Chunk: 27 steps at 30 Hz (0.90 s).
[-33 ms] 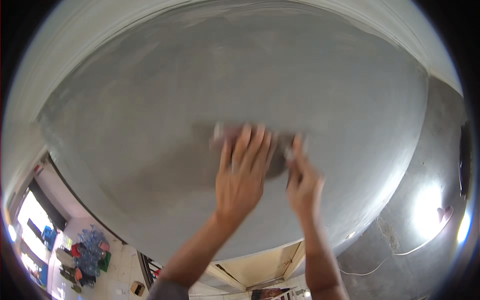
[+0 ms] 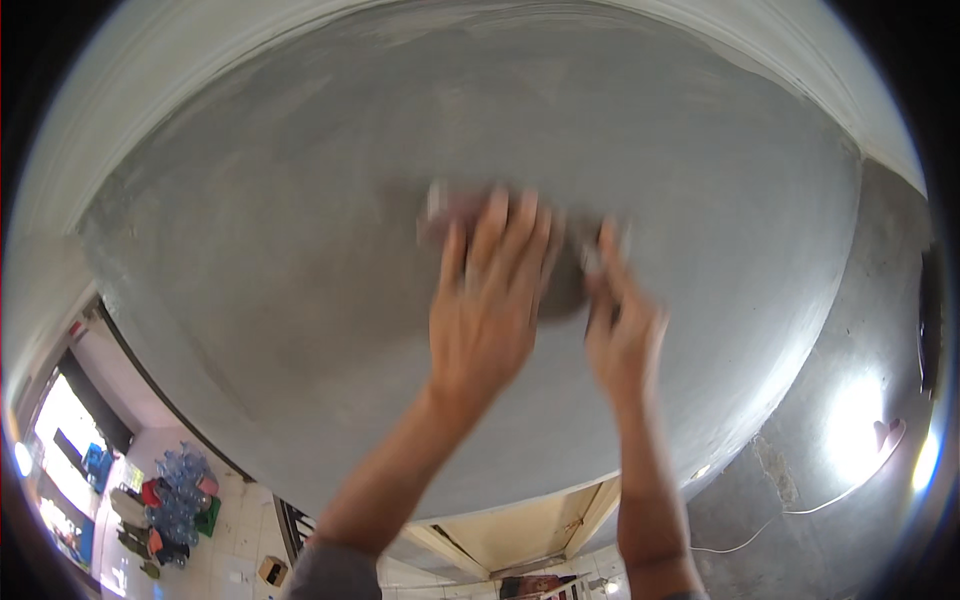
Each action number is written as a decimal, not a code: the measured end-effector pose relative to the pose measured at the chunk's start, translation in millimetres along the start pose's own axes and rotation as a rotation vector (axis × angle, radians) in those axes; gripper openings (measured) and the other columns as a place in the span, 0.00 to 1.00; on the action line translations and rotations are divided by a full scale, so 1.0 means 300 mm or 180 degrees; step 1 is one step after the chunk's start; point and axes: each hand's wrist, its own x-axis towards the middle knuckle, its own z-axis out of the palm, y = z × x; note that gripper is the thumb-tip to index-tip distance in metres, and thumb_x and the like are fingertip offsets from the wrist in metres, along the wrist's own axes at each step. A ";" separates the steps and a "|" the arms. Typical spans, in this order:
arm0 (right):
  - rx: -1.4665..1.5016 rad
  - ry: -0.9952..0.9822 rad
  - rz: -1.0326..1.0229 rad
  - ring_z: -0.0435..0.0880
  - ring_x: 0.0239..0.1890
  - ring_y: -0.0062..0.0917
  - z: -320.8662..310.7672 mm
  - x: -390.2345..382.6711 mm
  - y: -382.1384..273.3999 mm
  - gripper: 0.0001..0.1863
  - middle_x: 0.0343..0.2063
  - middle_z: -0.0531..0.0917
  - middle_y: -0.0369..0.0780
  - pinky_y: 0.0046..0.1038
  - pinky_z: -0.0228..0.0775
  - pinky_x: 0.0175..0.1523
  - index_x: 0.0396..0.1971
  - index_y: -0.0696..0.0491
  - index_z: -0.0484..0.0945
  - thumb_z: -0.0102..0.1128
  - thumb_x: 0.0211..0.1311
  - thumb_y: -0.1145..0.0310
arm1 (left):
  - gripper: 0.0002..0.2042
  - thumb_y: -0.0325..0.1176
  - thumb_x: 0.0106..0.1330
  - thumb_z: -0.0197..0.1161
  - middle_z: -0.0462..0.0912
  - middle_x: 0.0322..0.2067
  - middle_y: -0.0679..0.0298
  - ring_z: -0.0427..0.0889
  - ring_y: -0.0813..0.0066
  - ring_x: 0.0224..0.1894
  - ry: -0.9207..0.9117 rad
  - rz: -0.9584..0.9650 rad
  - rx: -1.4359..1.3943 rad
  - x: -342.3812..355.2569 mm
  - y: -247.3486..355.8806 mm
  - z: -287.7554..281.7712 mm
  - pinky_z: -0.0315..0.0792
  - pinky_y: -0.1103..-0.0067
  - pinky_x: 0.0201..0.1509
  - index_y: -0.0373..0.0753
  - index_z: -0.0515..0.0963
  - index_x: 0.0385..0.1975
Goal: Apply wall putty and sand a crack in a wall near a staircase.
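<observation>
A large grey wall surface (image 2: 300, 170) fills most of the head view. Pressed against it is a reddish-brown flat pad (image 2: 455, 208) with a pale left end, blurred by motion. My left hand (image 2: 485, 310) lies over this pad, its fingers stretched upward and holding it to the wall. Close to its right, my right hand (image 2: 625, 340) has its index finger pointing up and the other fingers curled in. Something pale and blurred shows at those fingertips; whether it belongs to the pad I cannot tell. Both palms face the wall.
White moulding (image 2: 300, 28) borders the wall at the top. Lower left, clear plastic bottles (image 2: 180, 500) stand on a tiled floor near a bright window (image 2: 65, 430). A cream door (image 2: 515, 535) shows below; a white cable (image 2: 840, 500) runs along the darker right wall.
Both hands have moved up the wall, and the pad has gone up with my left hand. My right hand has also shifted slightly right.
</observation>
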 end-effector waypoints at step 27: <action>-0.0410 -0.0449 -0.0500 0.89 0.44 0.44 0.099 0.222 -0.248 0.23 0.46 0.88 0.48 0.36 0.81 0.45 0.65 0.49 0.77 0.56 0.72 0.73 | 0.24 0.31 0.71 0.57 0.65 0.73 0.52 0.62 0.52 0.75 0.0585 -0.0350 -0.0267 0.063 -0.227 -0.106 0.57 0.52 0.76 0.36 0.72 0.68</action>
